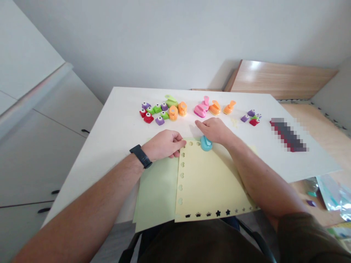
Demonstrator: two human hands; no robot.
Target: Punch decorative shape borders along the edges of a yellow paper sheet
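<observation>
A yellow sheet of paper [211, 179] lies on the table, its near part reaching the front edge. Heart-shaped holes run down its left side, with crowns and flowers cut along the near edge and round holes at the far edge. My left hand [167, 144] pinches the far left corner of this sheet. At the far edge sits a light blue paper punch [206, 144]. My right hand [215, 130] is curled over its top, thumb pointing left; the fingers' underside is hidden. Pale green sheets [157, 193] lie partly under the yellow one.
Small purple, red and green punches [157, 108] cluster at the back left, beside larger orange punches [173, 113]. A pink punch [201, 109] stands at the back middle. More small punches [254, 122] and a blurred dark red-edged object [287, 135] lie right on the white table [109, 146].
</observation>
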